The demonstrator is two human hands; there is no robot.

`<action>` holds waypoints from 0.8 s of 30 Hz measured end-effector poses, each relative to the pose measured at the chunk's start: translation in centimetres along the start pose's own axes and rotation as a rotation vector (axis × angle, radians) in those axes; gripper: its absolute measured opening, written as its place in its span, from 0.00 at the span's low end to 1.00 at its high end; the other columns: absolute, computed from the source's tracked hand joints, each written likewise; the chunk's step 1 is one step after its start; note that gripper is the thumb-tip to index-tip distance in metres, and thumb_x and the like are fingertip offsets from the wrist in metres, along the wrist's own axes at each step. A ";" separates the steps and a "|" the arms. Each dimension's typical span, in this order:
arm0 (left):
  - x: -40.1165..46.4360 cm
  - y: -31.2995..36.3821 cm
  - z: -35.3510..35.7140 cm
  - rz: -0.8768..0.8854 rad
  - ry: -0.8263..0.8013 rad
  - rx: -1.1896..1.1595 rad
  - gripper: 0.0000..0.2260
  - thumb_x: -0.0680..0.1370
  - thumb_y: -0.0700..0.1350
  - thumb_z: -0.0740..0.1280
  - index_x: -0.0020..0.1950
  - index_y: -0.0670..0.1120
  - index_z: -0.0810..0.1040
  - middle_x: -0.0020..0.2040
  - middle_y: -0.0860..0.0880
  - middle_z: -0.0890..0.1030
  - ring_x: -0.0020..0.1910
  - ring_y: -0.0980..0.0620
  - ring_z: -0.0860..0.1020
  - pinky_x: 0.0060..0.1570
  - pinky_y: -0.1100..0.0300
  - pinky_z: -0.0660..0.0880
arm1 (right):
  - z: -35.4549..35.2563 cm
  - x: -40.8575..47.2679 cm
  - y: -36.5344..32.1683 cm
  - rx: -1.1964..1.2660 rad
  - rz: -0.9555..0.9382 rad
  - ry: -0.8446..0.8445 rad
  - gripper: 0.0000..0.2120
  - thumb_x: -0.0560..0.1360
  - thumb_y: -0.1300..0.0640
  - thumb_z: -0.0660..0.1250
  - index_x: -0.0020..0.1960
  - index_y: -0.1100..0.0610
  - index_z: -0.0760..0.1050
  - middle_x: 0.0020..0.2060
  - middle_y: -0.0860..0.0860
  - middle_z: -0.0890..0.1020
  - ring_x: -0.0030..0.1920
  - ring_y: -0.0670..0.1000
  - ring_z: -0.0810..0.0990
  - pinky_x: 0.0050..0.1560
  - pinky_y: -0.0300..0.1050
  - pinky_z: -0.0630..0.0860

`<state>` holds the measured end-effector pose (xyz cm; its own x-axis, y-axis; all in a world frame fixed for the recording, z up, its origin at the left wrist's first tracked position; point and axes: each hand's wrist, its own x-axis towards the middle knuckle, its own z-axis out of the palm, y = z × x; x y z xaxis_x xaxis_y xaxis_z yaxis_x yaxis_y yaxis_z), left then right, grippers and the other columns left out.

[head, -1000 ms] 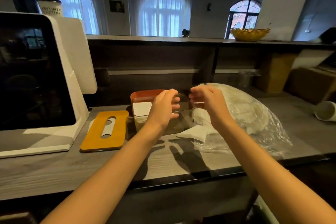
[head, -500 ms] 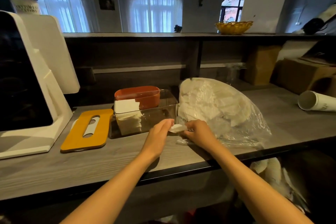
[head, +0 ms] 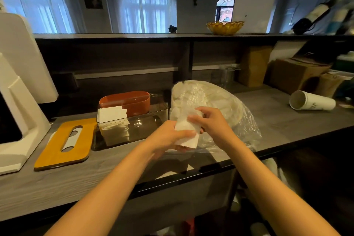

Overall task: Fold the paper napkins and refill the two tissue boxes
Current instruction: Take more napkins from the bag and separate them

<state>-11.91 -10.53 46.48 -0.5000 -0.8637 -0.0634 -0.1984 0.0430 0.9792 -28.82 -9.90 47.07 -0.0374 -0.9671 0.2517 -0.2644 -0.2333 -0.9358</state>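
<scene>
A white paper napkin (head: pixel 186 130) is lifted above the counter, held between both hands. My left hand (head: pixel 166 138) grips its lower part with the thumb across the front. My right hand (head: pixel 209 121) pinches its upper edge. Just behind them lies a clear plastic bag of napkins (head: pixel 220 101). To the left stands a clear tissue box (head: pixel 145 122) with a stack of folded napkins (head: pixel 115 130) in its left end. An orange-red tissue box (head: pixel 132 100) stands behind it. A yellow slotted lid (head: pixel 65 142) lies flat on the counter.
A white machine (head: pixel 17 90) fills the left side of the grey counter (head: pixel 287 120). A paper cup (head: pixel 311 100) lies on its side at the right, near cardboard boxes (head: pixel 295 74). A yellow bowl (head: pixel 225 27) sits on the upper shelf.
Both hands dropped from above the clear box to the counter, picked up a napkin by the bag, and now hold it raised. The camera has shifted right.
</scene>
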 end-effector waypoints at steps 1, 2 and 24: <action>0.1 -0.1 0.5 -0.038 -0.029 -0.043 0.15 0.79 0.45 0.71 0.64 0.46 0.76 0.57 0.44 0.81 0.53 0.46 0.83 0.45 0.57 0.82 | -0.3 -0.3 0.2 0.015 0.010 0.001 0.04 0.77 0.58 0.71 0.50 0.56 0.82 0.45 0.55 0.84 0.44 0.55 0.83 0.42 0.47 0.78; 0.3 -0.3 1.0 -0.063 -0.040 -0.083 0.16 0.80 0.45 0.70 0.66 0.44 0.74 0.56 0.42 0.81 0.52 0.45 0.83 0.46 0.55 0.82 | -0.7 -0.6 0.6 0.036 0.023 0.015 0.05 0.78 0.57 0.70 0.52 0.57 0.82 0.45 0.55 0.84 0.43 0.53 0.83 0.42 0.45 0.78; 5.3 -0.8 4.0 0.186 0.081 0.525 0.05 0.86 0.49 0.57 0.59 0.52 0.71 0.50 0.57 0.76 0.46 0.64 0.72 0.45 0.75 0.67 | -9.1 -3.1 5.0 -0.375 0.066 -0.066 0.30 0.84 0.42 0.47 0.58 0.59 0.83 0.53 0.50 0.85 0.49 0.41 0.81 0.51 0.35 0.75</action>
<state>-17.76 -13.12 44.62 -0.5043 -0.8527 0.1364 -0.5163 0.4243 0.7439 -38.79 -7.20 43.84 -0.0073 -0.9860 0.1664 -0.5982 -0.1291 -0.7909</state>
